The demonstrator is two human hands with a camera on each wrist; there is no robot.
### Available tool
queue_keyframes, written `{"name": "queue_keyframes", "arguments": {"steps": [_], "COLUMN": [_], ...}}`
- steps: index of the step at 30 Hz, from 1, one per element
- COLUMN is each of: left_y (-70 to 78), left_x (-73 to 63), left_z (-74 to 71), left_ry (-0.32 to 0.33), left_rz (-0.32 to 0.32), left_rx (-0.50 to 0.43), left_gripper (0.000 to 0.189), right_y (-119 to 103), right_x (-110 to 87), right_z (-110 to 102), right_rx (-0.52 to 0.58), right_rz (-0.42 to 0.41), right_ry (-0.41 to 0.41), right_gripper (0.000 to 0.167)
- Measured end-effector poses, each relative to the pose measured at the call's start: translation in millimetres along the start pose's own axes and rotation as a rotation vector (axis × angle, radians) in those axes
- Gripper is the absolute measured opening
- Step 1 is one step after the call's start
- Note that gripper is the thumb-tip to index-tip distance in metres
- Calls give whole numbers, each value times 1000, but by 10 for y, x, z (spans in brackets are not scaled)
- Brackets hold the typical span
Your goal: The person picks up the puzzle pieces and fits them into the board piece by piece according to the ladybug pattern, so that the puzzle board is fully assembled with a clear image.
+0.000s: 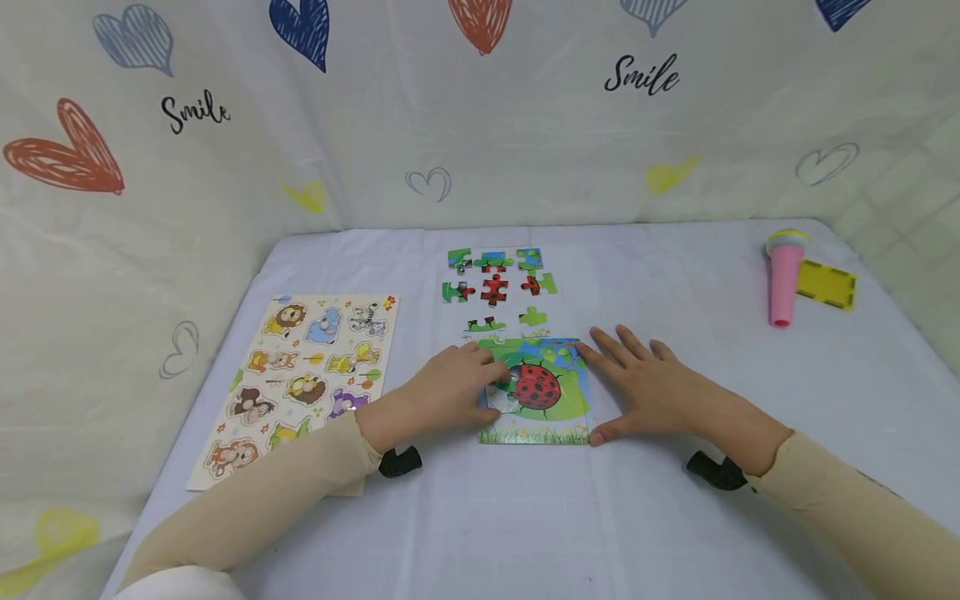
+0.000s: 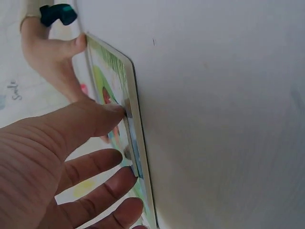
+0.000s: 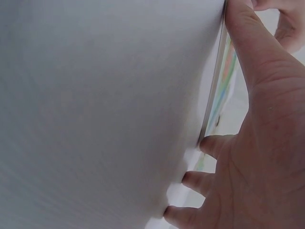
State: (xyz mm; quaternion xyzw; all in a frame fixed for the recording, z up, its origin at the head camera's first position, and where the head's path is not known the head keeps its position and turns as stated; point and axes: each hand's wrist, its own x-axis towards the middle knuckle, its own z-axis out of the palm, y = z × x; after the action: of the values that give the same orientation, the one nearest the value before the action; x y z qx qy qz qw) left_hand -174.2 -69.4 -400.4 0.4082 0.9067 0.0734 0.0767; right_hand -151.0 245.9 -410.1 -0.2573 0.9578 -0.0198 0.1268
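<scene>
Left hand (image 1: 450,379): grip pinching a puzzle piece (image 1: 504,399) between thumb and fingertips, at the left side of the puzzle board (image 1: 536,435), beside the printed ladybug's head. In the left wrist view the piece sits at the board's edge, over its surface.

Right hand (image 1: 654,389): grip released, fingers spread. Thumb and 1 finger touch the board's right edge; other fingertips meet the white cloth of the worktop (image 1: 540,525).

Board flat, near the middle of the worktop, between the 2 hands. Just beyond it, 8 loose pieces (image 1: 494,290), spaced in 3 rows: 3, 3, then 2. Greens, reds, some blue.

To the left, an animal board (image 1: 300,367) with lion, zebra and others; the left sleeve (image 1: 300,475) crosses its lower right part.

Far right, well apart: pink toy microphone (image 1: 784,287), lying beside a yellow frame (image 1: 827,285). Behind, a white curtain (image 1: 540,133) with hearts and "Smile" lettering.
</scene>
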Motion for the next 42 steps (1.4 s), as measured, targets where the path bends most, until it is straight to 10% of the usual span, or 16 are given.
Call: {"name": "queue_keyframes", "arguments": {"steps": [42], "left_y": [28], "left_x": [-192], "left_z": [82], "left_ry": [-19], "left_rz": [57], "left_rx": [-165], "left_gripper": [40], "right_y": [-3], "right_x": [35], "right_z": [5], "right_rx": [29], "right_rz": [10], "right_ry": [-22], "right_gripper": [134]}}
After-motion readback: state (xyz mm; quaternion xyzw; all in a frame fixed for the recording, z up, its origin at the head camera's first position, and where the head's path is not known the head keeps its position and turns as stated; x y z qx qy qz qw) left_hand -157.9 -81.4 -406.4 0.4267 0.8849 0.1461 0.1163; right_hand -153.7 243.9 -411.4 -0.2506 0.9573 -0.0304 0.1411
